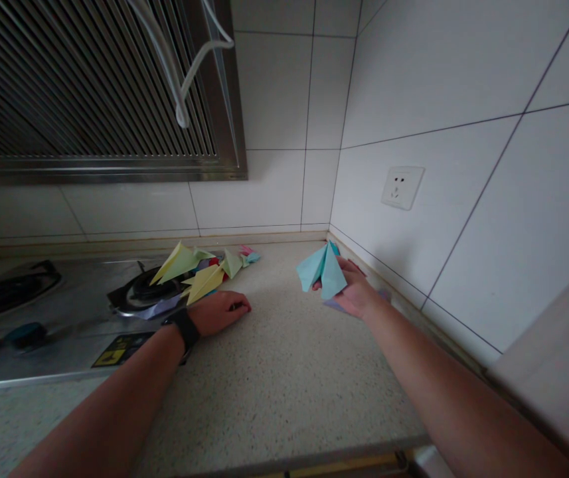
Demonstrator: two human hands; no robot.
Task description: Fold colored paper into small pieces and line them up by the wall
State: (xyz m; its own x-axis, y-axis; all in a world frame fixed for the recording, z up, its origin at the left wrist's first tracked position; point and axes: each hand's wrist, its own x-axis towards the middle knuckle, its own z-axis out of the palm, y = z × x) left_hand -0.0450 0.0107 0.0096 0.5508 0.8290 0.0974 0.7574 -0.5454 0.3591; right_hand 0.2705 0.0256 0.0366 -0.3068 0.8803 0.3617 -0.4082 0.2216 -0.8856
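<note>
Stove (80, 312) is the landmark, so everything's placed off it. Well to its right, the right hand (356, 292) has a blue paper plane (332, 273) pinched, fingers closed around the folds; can't tell if it's touching the bench (284, 385) or just above it. The left hand (220, 312) is by the stove's right end, fingers loosely curled, nothing visible in its grip, but the palm's hidden so I can't swear to that. Folded papers (179, 262), lots of yellow and green, lie heaped over the stove's right end and onto the bench. Step in hand looks like handling that one plane; next move calls for a light grip, I'd say, so the creases don't squash. Hard to make out: purple paper (335, 305) mostly hidden under the right hand, a reddish scrap (358, 267) behind it, and how many pieces overlap in the heap.
</note>
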